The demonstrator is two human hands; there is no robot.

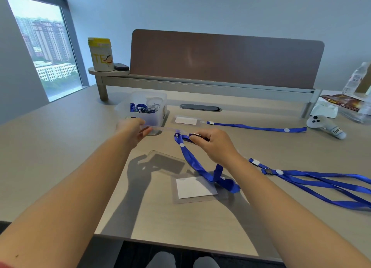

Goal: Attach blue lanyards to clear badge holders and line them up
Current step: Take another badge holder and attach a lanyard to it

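My left hand [133, 129] pinches one end of a clear badge holder [162, 129], held edge-on above the table. My right hand [213, 142] grips the metal clip of a blue lanyard [192, 161] beside the holder's other end; its strap hangs down onto the table. Below lies a second clear badge holder [193, 188] with a white card inside. At the back, a finished badge holder [186, 120] lies flat with its blue lanyard [257, 127] stretched to the right. Loose blue lanyards [321, 184] lie at the right.
A translucent box [149, 109] with more lanyards and a small jar stands behind my left hand. A white controller [325, 126], a tissue pack and a water bottle [355, 79] sit at the far right. A brown divider [224, 58] and a yellow-lidded tub [100, 53] stand behind.
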